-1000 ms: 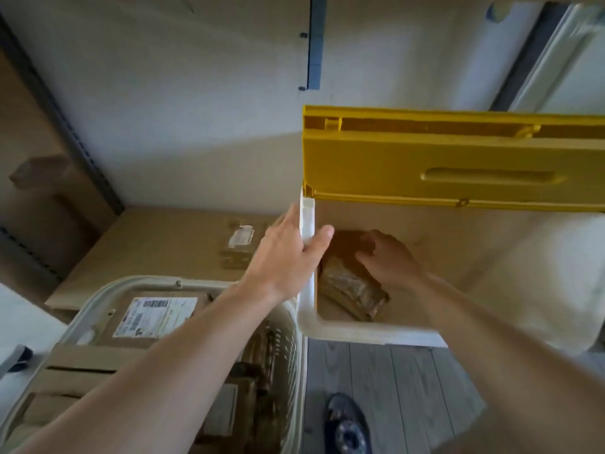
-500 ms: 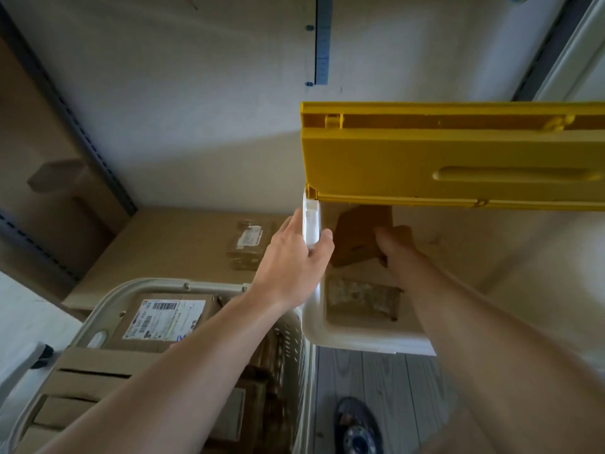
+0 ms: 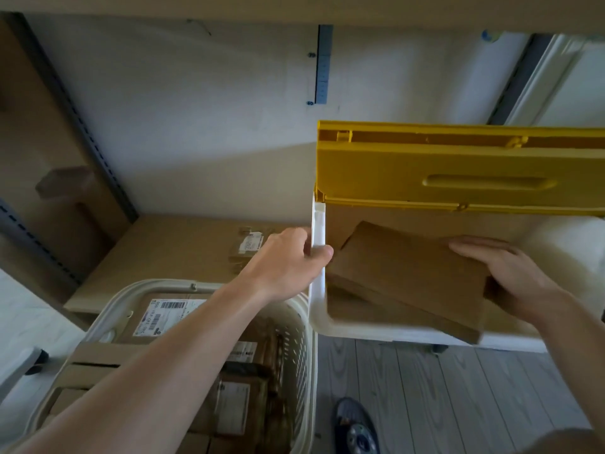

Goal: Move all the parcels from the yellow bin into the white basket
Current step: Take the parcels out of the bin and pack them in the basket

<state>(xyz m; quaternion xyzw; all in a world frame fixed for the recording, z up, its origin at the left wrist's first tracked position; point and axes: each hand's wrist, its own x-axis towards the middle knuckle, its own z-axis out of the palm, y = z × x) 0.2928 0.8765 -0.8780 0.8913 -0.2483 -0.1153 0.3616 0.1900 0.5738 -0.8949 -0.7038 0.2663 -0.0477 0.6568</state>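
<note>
Head view: your left hand (image 3: 288, 263) is clenched on the pale side edge of the yellow bin (image 3: 458, 168), steadying it. Your right hand (image 3: 510, 276) grasps the brown parcel (image 3: 409, 276) at its right end, inside the open front. The parcel lies tilted, long axis running from upper left down to lower right. Draw it out level over the front lip, then swing left to the white basket (image 3: 294, 348), already well filled

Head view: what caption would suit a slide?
Right hand lifts a brown parcel from the yellow bin; left hand grips its rim.
</note>
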